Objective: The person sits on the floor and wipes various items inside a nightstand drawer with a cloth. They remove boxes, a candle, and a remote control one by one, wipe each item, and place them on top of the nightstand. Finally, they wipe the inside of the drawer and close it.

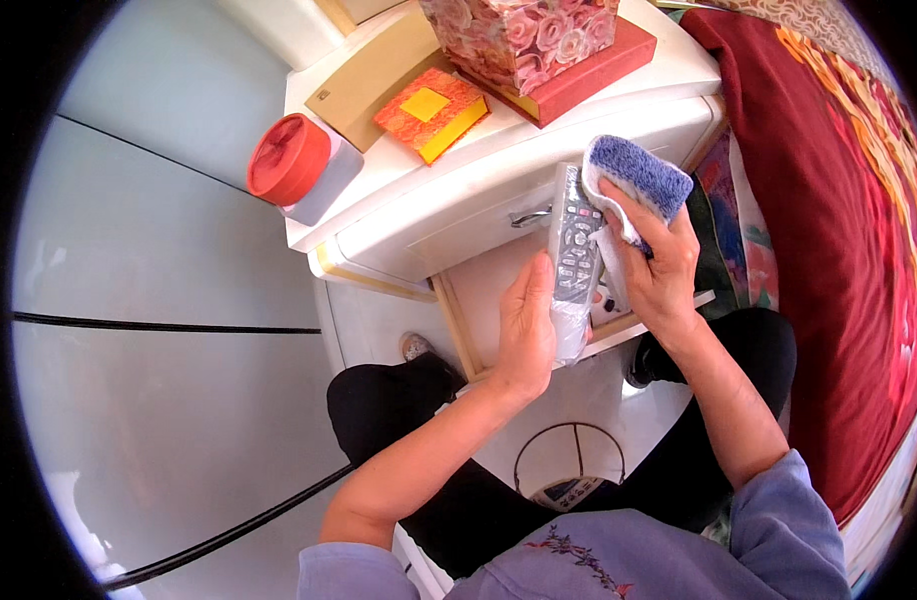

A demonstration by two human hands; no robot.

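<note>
The work in hand looks like wiping a grey remote control point(574, 260), upright above a pulled-out drawer point(457, 325). The left grip point(527, 330) is closed around its lower half; the right grip point(664, 265) is clamped on a folded blue-and-white cloth point(634, 175) at its upper right edge, though I cannot tell how firmly it presses. The next stroke calls for a steady left hold and a flat cloth across the buttons. On the white surface point(394, 185) beyond stand a red-lidded container point(289, 160), an orange-and-yellow box point(434, 110) and a rose-patterned box point(524, 40) atop a red one point(599, 75). Pale glossy panels point(159, 230) line the left, a bed with a dark red cover point(819, 200) the right
</note>
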